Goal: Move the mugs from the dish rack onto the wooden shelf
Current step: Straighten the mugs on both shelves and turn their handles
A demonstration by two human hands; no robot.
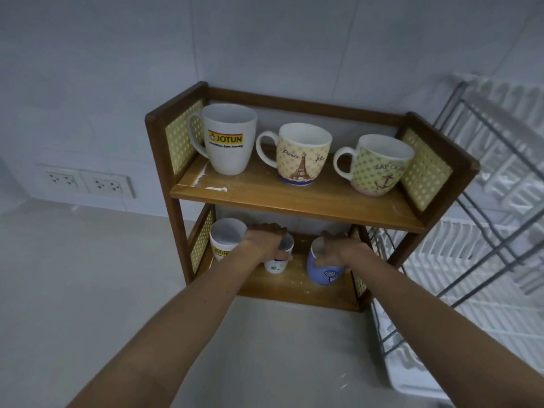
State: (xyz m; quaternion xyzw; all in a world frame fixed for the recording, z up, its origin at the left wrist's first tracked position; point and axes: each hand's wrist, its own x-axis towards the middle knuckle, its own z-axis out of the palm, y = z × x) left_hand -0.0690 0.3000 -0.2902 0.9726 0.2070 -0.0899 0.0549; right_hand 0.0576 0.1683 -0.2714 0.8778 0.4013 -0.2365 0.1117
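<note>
The wooden shelf (pixel 294 198) stands against the wall with two tiers. On its top tier stand a white Jotun mug (pixel 228 142), a yellow Paris mug (pixel 300 156) and a green anchor mug (pixel 379 169). On the lower tier a second white Jotun mug (pixel 225 240) stands at the left. My left hand (pixel 263 241) grips a small white mug (pixel 276 265) from above, on the lower board. My right hand (pixel 338 250) holds a blue mug (pixel 322 270) by its rim, tilted slightly on the same board.
The white and grey wire dish rack (pixel 482 219) stands right of the shelf, with no mugs visible in it. A double wall socket (pixel 88 181) sits at the left. A pale countertop (pixel 88 275) stretches left of and in front of the shelf.
</note>
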